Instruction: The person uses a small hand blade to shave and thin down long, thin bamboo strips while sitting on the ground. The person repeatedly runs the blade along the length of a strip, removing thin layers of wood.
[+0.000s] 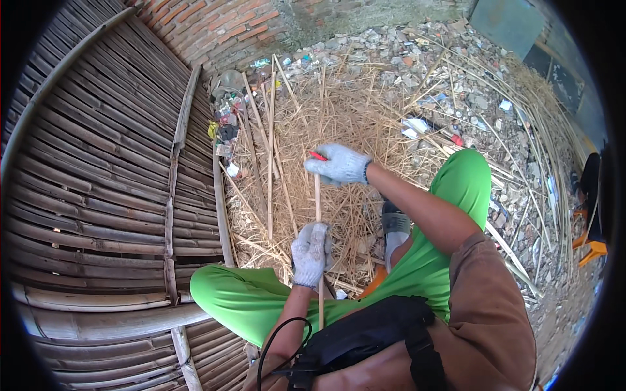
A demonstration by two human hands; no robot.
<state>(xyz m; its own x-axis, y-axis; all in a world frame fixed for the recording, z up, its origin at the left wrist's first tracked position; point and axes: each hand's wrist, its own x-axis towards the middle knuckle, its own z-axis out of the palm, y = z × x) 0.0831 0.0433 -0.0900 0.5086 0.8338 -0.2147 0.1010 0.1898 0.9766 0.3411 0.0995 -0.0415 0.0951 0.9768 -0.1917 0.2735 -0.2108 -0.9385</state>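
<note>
My left hand (310, 255), in a white knit glove, is closed around a thin pale bamboo strip (318, 203). The strip runs nearly upright in the picture, from under my right hand down toward my lap. My right hand (338, 163), gloved as well, is closed at the strip's far end. A short red handle (318, 156) sticks out of its grip; the rest of that tool is hidden by the glove. I cannot tell whether the right fingers also pinch the strip. Several loose bamboo strips (270, 163) lie just left of my hands.
Straw-like bamboo shavings (355, 124) cover the ground, with rubble and litter (417, 127) beyond. A bamboo slat panel (111, 189) stands at the left, a brick wall (215, 29) behind. Long thin strips (521, 143) lie at the right, near an orange stool or chair leg (590, 247).
</note>
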